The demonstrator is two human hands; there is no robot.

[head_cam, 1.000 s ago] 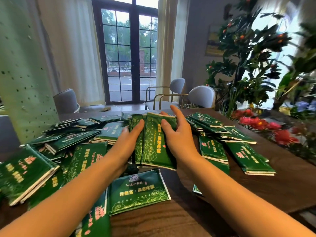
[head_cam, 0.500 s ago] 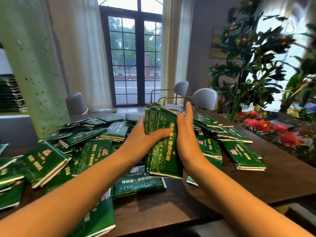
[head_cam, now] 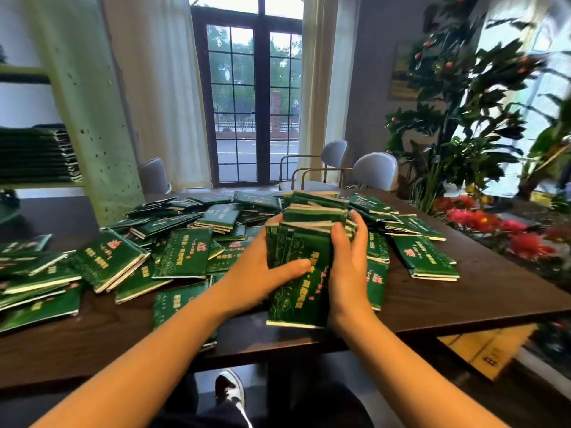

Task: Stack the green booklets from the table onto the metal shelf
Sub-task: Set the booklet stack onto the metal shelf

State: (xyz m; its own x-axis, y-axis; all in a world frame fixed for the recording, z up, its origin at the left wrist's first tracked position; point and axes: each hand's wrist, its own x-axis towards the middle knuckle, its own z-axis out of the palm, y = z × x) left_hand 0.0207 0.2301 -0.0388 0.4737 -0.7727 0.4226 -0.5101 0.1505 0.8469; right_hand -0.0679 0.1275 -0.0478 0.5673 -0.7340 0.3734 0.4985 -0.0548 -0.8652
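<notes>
- Firmly, a bundle of green booklets (head_cam: 309,242) is held upright over the table (head_cam: 448,304) edge.
- It is clasped between the left hand (head_cam: 259,276) and right hand (head_cam: 346,267), fingers curled round.
- Behind, loose booklets (head_cam: 185,254) are strewn; a stack (head_cam: 31,156) is seen on the metal shelf (head_cam: 92,118).

The booklets (head_cam: 185,257) lie across the table (head_cam: 463,299), the shelf (head_cam: 92,118) to its left.

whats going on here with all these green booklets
A person is gathering a bundle of green booklets, gripped upright between the left hand and the right hand at the near edge of the table. Many loose booklets lie scattered across it. A stack already sits on the metal shelf at the left.
</notes>
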